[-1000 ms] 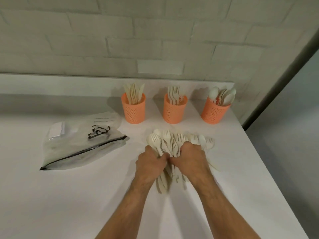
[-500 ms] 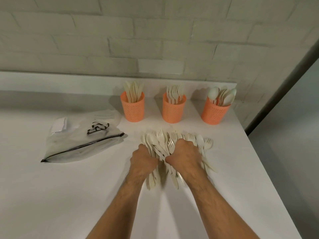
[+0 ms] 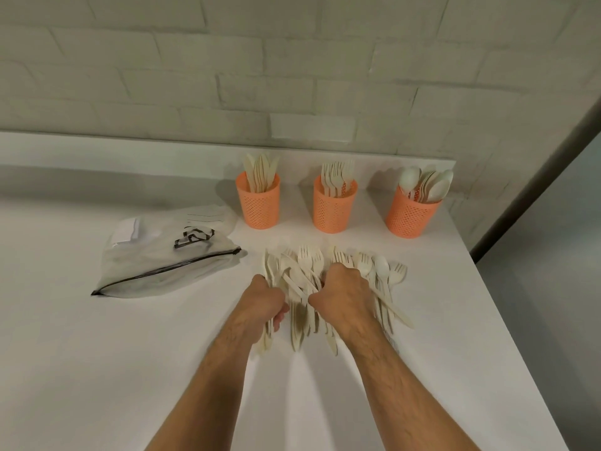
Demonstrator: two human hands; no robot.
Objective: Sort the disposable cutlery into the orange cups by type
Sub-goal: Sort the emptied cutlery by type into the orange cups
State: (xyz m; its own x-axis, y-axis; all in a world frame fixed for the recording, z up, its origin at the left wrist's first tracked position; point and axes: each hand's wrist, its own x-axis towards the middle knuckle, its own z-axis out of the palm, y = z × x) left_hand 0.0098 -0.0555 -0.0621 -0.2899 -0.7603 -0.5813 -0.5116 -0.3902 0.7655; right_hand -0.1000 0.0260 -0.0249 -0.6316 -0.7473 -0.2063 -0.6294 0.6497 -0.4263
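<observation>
Cutlery pile point(image 3: 325, 281) mid-counter, gripped by left hand point(image 3: 265, 302) and right hand point(image 3: 344, 299), back-edge cups: knives point(image 3: 259, 203), forks point(image 3: 335, 206), spoons point(image 3: 411, 213)

Plain indoor workspace, type undetermined: bare white table point(image 3: 97, 369) set against a white-painted brick wall point(image 3: 292, 76), with a grey floor point(image 3: 553, 288) visible at right.

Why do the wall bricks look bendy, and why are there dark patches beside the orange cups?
Head view: the wide-angle lens bends the brick wall; light from the right throws soft shadows left of the orange cups; the cutlery pile looks slightly blurred.
</observation>
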